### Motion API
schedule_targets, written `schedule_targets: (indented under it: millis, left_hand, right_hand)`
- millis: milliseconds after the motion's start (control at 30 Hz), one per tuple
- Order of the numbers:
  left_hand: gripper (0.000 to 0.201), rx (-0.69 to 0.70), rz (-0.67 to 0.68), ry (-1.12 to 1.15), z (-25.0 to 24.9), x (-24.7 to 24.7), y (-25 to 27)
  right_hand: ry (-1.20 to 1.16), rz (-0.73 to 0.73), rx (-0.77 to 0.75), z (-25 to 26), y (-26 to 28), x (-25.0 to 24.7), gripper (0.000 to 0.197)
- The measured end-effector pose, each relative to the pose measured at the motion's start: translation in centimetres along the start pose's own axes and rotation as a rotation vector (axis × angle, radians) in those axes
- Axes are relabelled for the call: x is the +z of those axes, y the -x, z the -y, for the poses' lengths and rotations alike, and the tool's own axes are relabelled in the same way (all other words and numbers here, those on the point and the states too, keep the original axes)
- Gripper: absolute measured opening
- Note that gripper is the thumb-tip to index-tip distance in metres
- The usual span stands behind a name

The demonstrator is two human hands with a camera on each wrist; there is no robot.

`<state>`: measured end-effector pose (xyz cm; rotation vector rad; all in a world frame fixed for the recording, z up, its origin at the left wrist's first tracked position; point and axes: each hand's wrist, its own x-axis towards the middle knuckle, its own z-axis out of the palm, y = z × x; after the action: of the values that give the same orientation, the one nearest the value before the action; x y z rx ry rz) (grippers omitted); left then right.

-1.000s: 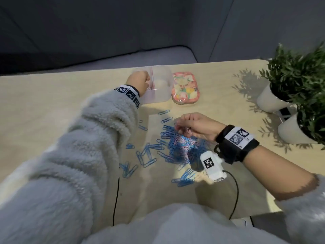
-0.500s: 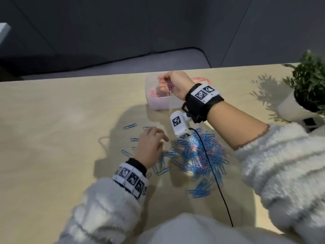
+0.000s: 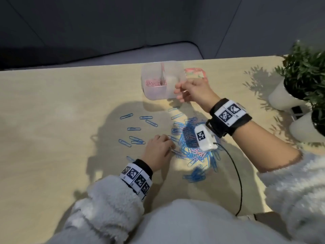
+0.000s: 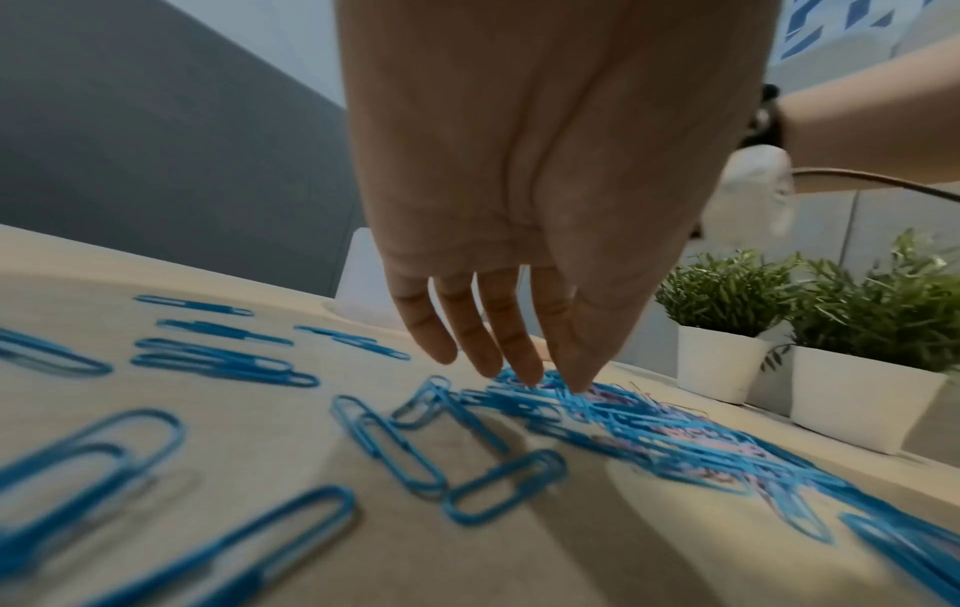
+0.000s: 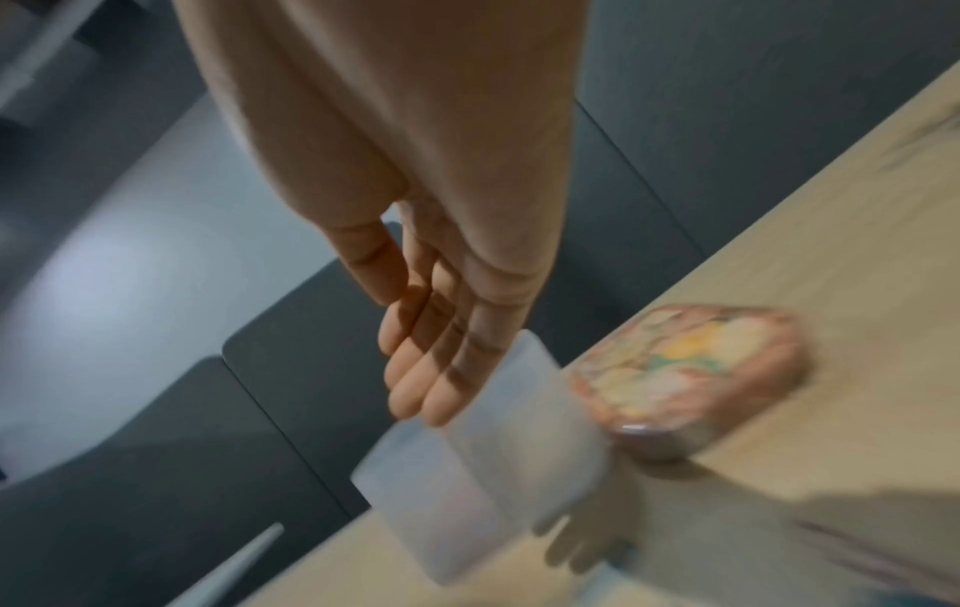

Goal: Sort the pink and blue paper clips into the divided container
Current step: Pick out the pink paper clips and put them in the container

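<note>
The translucent divided container (image 3: 173, 80) stands at the table's far side, with pink clips (image 3: 153, 83) in its left compartment. My right hand (image 3: 179, 92) hovers just in front of the container's near right corner, fingers straight and empty. The blurred right wrist view shows that hand (image 5: 415, 390) above the container (image 5: 483, 472). A mixed pile of blue and pink clips (image 3: 190, 138) lies mid-table. My left hand (image 3: 169, 144) reaches down to the pile's left edge. In the left wrist view its fingertips (image 4: 530, 375) touch the pile (image 4: 649, 427). Loose blue clips (image 3: 134, 129) lie left of the pile.
A floral lid (image 3: 195, 71) lies right behind the container, also in the right wrist view as the lid (image 5: 691, 373). Two potted plants (image 3: 302, 80) in white pots stand at the right edge. A black cable (image 3: 237, 173) runs from the wrist camera toward me. The table's far edge is close behind the container.
My right hand has drawn back from above the pink compartment to the container's near side and no longer holds pink clips. My left hand has shifted right onto the pile's edge.
</note>
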<state>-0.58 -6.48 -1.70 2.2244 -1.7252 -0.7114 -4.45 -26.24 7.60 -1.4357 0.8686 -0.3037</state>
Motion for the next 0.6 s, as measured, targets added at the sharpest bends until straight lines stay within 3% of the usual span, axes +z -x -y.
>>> schedule_targets:
  millis: [233,300,467,600]
  left_hand:
    - [0.018,0.094,0.053,-0.02,-1.2,1.5,0.6]
    - [0.015,0.075,0.034,-0.015,-0.7,1.5,1.1]
    - [0.016,0.025,-0.051,-0.043,0.4,1.4,2.1]
    - [0.013,0.028,-0.118,-0.052,-1.2,1.5,1.5]
  right_hand:
    - [0.652,0.247,-0.006,-11.3,7.3,-3.9,0.012]
    - [0.823,0.243,-0.054,-12.8,8.5,-4.2,0.014]
    - [0.813,-0.026,-0.137,-13.6,9.8,-6.1,0.022]
    - [0.812,0.016,-0.161,-13.7,10.7,-5.7,0.018]
